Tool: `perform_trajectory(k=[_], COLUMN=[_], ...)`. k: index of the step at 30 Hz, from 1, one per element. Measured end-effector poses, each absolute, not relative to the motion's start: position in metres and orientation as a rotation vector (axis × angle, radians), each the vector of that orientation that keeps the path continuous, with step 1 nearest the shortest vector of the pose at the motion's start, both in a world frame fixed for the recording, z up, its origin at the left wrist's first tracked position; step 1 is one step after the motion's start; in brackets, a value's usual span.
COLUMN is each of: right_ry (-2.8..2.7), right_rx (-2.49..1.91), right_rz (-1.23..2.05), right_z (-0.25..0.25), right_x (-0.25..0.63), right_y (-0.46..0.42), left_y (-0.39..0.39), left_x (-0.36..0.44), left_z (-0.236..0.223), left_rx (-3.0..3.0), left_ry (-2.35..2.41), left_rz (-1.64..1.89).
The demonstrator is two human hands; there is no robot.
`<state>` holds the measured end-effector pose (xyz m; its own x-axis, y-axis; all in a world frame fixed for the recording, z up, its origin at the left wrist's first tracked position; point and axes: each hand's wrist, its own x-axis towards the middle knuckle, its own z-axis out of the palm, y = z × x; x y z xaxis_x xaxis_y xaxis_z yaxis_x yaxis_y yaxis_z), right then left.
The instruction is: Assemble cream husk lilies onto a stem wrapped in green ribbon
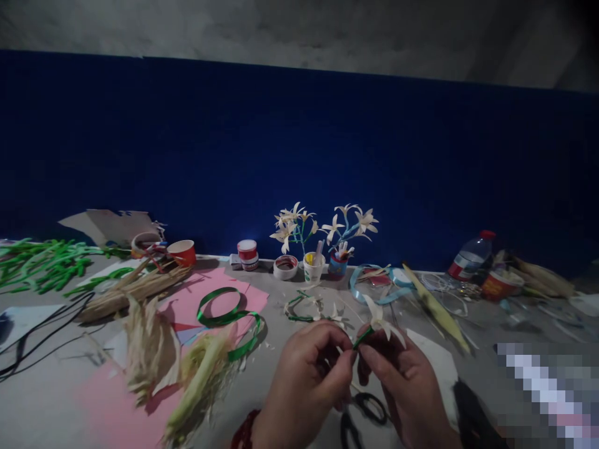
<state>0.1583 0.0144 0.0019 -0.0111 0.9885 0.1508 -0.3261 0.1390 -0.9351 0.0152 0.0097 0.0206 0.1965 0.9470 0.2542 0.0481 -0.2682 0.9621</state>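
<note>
My left hand (306,380) and my right hand (402,383) meet low in the middle of the head view, both pinched on a small handmade flower (378,319) with pale husk petals and a green-wrapped stem. The petals stick up just above my fingertips. Black-handled scissors (369,411) lie on the table under my hands. A loop of green ribbon (224,315) rests on pink paper (206,299) to the left.
Corn husks (150,349) and a corn cob (201,380) lie at left. Finished flowers (322,227) stand in small cups (313,267) at the back by paint pots (247,252). Light blue ribbon (374,293), a water bottle (470,255) and green stems (42,262) surround the work area.
</note>
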Motion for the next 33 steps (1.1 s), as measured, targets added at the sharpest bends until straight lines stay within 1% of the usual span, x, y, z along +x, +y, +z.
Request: perform_trajectory(k=[8, 12, 21, 28, 33], right_ry=[-0.968, -0.986, -1.041, -1.055, -1.027], right_rx=[-0.938, -0.991, -1.019, -1.043, -1.029], right_rz=[1.292, 1.236, 1.181, 1.184, 1.172], right_z=[-0.01, -0.012, -0.021, -0.017, -0.016], right_x=[0.158, 0.161, 0.163, 0.161, 0.156], right_y=[0.017, 0.019, 0.021, 0.02, 0.019], left_y=[0.01, 0.006, 0.007, 0.009, 0.01], left_x=[0.021, 0.021, 0.019, 0.021, 0.02], left_z=[0.009, 0.003, -0.006, -0.004, -0.003], left_rx=[1.432, 1.348, 1.482, 1.197, 1.107], left_ry=[0.957, 0.953, 1.058, 0.976, 0.912], left_rz=[1.213, 1.222, 1.215, 1.113, 1.115])
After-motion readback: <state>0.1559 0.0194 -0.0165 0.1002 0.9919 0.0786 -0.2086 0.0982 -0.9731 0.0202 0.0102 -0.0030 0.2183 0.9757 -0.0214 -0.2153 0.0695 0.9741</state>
